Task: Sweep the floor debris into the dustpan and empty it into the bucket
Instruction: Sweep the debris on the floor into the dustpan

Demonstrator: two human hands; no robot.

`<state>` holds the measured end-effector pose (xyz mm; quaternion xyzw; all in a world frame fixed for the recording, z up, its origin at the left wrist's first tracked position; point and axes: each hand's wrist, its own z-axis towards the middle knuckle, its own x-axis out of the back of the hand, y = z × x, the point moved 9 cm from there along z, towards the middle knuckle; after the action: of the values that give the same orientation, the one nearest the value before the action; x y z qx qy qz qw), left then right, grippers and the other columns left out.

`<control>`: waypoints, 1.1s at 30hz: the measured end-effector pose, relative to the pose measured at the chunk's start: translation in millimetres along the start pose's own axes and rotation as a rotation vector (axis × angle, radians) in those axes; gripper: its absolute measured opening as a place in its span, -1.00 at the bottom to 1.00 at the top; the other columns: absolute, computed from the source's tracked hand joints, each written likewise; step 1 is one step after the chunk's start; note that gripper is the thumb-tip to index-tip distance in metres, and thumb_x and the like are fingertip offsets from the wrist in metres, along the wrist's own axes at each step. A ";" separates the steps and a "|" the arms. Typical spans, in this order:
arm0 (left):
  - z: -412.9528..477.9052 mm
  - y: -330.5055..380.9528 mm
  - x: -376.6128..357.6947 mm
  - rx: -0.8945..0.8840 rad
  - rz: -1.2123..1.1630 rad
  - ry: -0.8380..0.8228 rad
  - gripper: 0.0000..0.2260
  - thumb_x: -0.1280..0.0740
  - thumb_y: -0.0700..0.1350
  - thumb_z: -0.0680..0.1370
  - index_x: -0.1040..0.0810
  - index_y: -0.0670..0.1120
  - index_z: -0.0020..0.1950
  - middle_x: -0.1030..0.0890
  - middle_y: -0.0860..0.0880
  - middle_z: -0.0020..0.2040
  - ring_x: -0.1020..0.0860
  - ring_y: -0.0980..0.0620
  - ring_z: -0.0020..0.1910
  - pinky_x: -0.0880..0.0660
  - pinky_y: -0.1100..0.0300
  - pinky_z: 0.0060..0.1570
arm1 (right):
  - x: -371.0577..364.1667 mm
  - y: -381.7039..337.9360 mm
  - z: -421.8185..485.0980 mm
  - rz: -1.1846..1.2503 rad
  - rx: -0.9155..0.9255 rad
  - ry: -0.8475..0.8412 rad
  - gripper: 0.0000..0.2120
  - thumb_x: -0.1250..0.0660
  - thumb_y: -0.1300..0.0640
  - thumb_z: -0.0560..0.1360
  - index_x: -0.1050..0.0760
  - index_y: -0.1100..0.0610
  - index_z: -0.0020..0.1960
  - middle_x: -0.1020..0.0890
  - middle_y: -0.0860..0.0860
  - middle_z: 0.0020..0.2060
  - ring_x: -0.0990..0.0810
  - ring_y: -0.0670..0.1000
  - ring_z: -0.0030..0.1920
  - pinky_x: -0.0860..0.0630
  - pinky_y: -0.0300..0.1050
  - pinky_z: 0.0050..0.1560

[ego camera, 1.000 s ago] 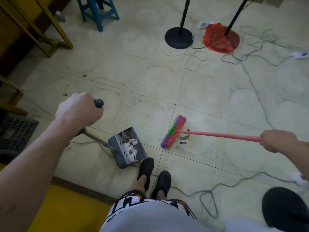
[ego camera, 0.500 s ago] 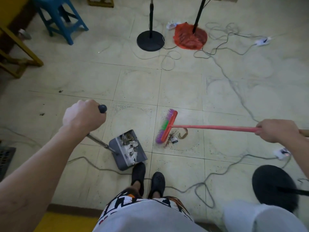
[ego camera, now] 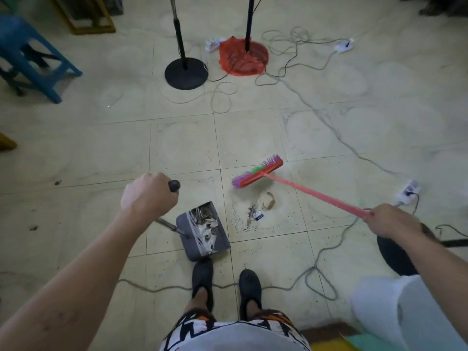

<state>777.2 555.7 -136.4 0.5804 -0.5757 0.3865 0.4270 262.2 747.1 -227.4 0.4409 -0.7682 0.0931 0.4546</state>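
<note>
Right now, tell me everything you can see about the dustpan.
The dustpan is a dark grey tray, plastic by its look, with a pale ribbed strip across the back. A thin, metal-looking handle rises from its rear to a black knob, and the left hand grips the top. It appears to rest on the tiled floor, just ahead of the left shoe, with its mouth facing the debris pile to its right. Pale scraps and dark bits lie inside.

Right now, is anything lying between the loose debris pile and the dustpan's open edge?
Nothing visible. Only bare tile separates the debris pile from the dustpan, whose open edge faces it. The broom has its head beyond the pile, out of that path.
</note>
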 end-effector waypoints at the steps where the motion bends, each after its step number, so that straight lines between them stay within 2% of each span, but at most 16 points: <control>1: 7.9 0.5 -2.5 -0.022 0.004 -0.007 -0.71 -0.20 0.00 0.55 -0.45 -0.07 -0.34 -0.52 -0.07 -0.36 -0.56 -0.11 -0.35 -0.58 0.11 -0.25 | -6.8 -6.5 -6.3 0.032 -0.005 -0.006 -0.70 -0.18 -0.10 0.54 -0.60 0.01 0.06 -0.59 0.02 -0.22 -0.57 0.10 -0.24 -0.43 -0.13 -0.32; 4: 30.8 1.8 -13.6 -0.089 0.020 -0.028 -0.71 -0.19 0.01 0.57 -0.47 -0.06 -0.30 -0.51 -0.05 -0.36 -0.56 -0.10 -0.34 -0.57 0.12 -0.25 | -12.5 -36.6 -25.1 0.114 -0.012 -0.011 -0.68 -0.14 -0.12 0.57 -0.59 0.02 0.04 -0.59 0.00 -0.18 -0.56 0.07 -0.21 -0.35 -0.17 -0.40; 11: 70.5 0.9 -37.8 -0.188 0.045 -0.062 -0.78 -0.19 -0.04 0.57 -0.52 -0.07 -0.20 -0.52 -0.04 -0.32 -0.45 -0.04 -0.39 -0.38 0.18 -0.35 | -10.8 -126.1 -63.1 0.108 0.040 0.050 -0.76 -0.15 -0.08 0.59 -0.57 -0.04 0.03 -0.59 -0.07 -0.25 -0.55 0.01 -0.27 -0.32 -0.19 -0.36; 16: 86.4 4.2 -40.5 -0.223 0.046 -0.081 -0.75 -0.17 0.00 0.59 -0.52 -0.09 -0.17 -0.47 -0.02 -0.37 -0.43 0.04 -0.46 -0.40 0.19 -0.41 | -11.0 -174.1 -80.9 0.046 0.073 0.081 -0.81 -0.18 -0.03 0.59 -0.55 -0.04 0.03 -0.59 -0.09 -0.28 -0.55 -0.03 -0.28 -0.37 -0.18 -0.28; 19: 88.9 9.6 -39.6 -0.258 0.043 -0.104 -0.72 -0.17 0.02 0.60 -0.47 -0.08 -0.23 -0.47 -0.02 -0.37 -0.46 0.02 -0.44 -0.43 0.19 -0.40 | -6.1 -178.4 -84.8 -0.029 0.059 0.099 -0.83 -0.19 -0.04 0.58 -0.54 -0.05 0.04 -0.59 -0.10 -0.27 -0.56 -0.05 -0.26 -0.39 -0.17 -0.26; 24: 89.1 16.6 -42.3 -0.283 0.064 -0.097 -0.78 -0.18 -0.05 0.59 -0.49 -0.09 -0.19 -0.46 0.00 -0.39 -0.40 0.09 -0.49 -0.28 0.25 -0.51 | -2.3 -155.9 -103.8 -0.126 -0.005 0.109 -0.83 -0.18 -0.05 0.60 -0.51 -0.06 0.08 -0.52 -0.13 -0.32 -0.49 -0.10 -0.34 -0.32 -0.18 -0.34; 27: 93.9 16.2 -43.6 -0.286 0.075 -0.096 -0.82 -0.19 -0.07 0.57 -0.52 -0.11 -0.13 -0.47 -0.02 -0.36 -0.41 0.05 -0.47 -0.37 0.22 -0.44 | -2.4 -138.6 -119.4 -0.144 -0.040 0.109 -0.85 -0.19 -0.03 0.59 -0.51 -0.06 0.06 -0.52 -0.13 -0.35 -0.48 -0.13 -0.38 -0.31 -0.20 -0.41; 33: 99.6 23.3 -44.2 -0.301 0.060 -0.090 -0.81 -0.20 -0.04 0.57 -0.53 -0.12 -0.08 -0.49 -0.04 -0.33 -0.46 -0.01 -0.43 -0.50 0.15 -0.36 | 2.0 -123.5 -150.6 -0.196 -0.016 0.122 -0.84 -0.19 -0.07 0.58 -0.49 -0.08 0.08 -0.48 -0.15 -0.36 -0.45 -0.17 -0.40 -0.37 -0.25 -0.38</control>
<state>748.0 477.6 -210.3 0.5091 -0.6629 0.2821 0.4710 448.8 754.5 -171.9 0.5039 -0.6928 0.0687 0.5112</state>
